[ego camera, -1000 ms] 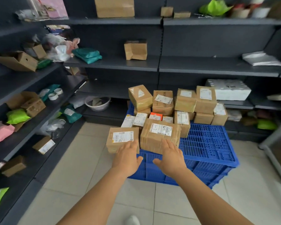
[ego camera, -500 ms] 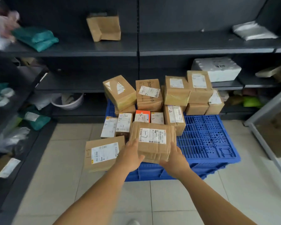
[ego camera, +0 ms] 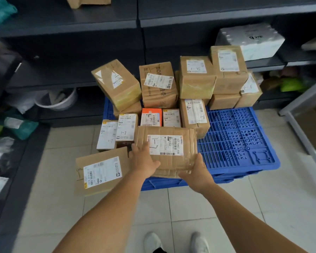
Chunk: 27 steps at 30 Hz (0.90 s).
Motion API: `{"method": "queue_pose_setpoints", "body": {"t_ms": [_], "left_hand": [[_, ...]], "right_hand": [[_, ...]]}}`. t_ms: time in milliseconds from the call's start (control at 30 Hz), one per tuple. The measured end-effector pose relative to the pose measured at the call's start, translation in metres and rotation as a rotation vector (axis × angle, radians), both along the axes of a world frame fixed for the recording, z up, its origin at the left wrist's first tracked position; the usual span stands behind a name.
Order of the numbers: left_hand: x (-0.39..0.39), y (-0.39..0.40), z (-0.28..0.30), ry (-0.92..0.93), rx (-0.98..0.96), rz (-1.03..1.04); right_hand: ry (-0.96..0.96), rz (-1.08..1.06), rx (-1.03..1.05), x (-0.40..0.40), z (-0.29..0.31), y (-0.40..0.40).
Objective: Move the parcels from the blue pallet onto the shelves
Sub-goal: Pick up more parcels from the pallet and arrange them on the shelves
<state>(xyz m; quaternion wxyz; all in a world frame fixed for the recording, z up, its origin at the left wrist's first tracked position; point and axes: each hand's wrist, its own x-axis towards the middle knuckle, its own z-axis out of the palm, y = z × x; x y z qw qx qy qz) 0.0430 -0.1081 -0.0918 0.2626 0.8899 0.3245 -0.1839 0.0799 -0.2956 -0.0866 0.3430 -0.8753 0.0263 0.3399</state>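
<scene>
Dark shelves are backing a blue pallet crowded with parcels. Both hands, left hand and right hand, are gripping the front box, labelled "1-7", at the pallet's near edge; an orange box behind is reading "1-7" too.

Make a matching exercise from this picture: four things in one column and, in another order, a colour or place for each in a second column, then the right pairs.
Things:
1. pallet
2. small box marked 1-7
3. parcel with the big label
4. foam box

Colour or place:
A. held between the left hand and right hand
B. blue, on the floor
C. white, on a shelf
D. orange top

Pairs: 1-B, 2-D, 3-A, 4-C
</scene>
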Motion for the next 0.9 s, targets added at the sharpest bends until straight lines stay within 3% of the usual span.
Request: {"method": "queue_pose_setpoints", "body": {"t_ms": [433, 600, 733, 900], "left_hand": [[-0.022, -0.104, 0.023, -0.049, -0.082, 0.004], [-0.002, -0.096, 0.024, -0.07, -0.037, -0.128], [0.016, -0.076, 0.026, -0.099, 0.16, -0.369], [0.045, -0.05, 0.021, -0.024, 0.133, -0.511]], "right_hand": [[-0.025, -0.182, -0.048, 0.014, 0.012, -0.078], [-0.051, -0.29, 0.0, 0.025, 0.005, -0.078], [0.014, -0.538, 0.013, 0.015, 0.004, -0.062], [0.06, -0.751, 0.195, -0.013, -0.004, -0.029]]}}
